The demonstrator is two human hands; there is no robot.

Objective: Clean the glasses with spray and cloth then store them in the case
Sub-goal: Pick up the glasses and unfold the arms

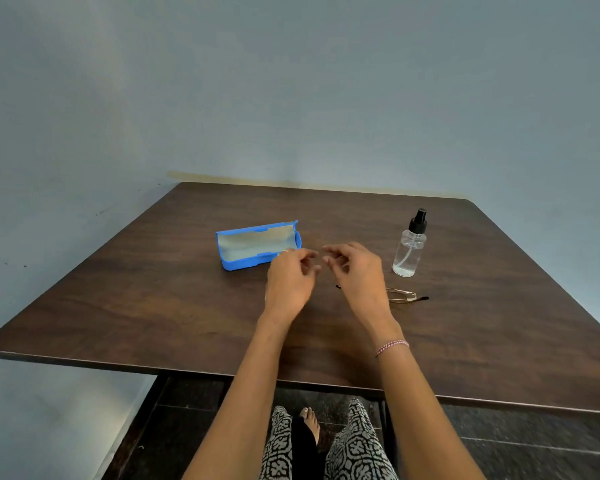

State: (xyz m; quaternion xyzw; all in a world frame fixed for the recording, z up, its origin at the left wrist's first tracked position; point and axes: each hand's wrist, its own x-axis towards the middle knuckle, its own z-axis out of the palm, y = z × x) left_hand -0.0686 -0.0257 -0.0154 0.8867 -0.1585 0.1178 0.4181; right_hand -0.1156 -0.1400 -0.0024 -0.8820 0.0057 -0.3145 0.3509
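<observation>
Brown table [153, 289]; glasses [400, 295] partly hidden behind right hand [355, 271]

— How many things on the dark wooden counter [146, 299]?
— One open blue plastic glasses case [257, 245], one clear spray bottle with a black pump top [409, 251], one pair of thin metal-framed glasses [402, 295].
— Hands?
— Two: left hand [288, 282], right hand [357, 271].

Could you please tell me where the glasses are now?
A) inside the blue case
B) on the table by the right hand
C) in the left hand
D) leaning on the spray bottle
B: the glasses lie on the table, partly hidden behind the right hand, clear of the spray bottle.
</observation>
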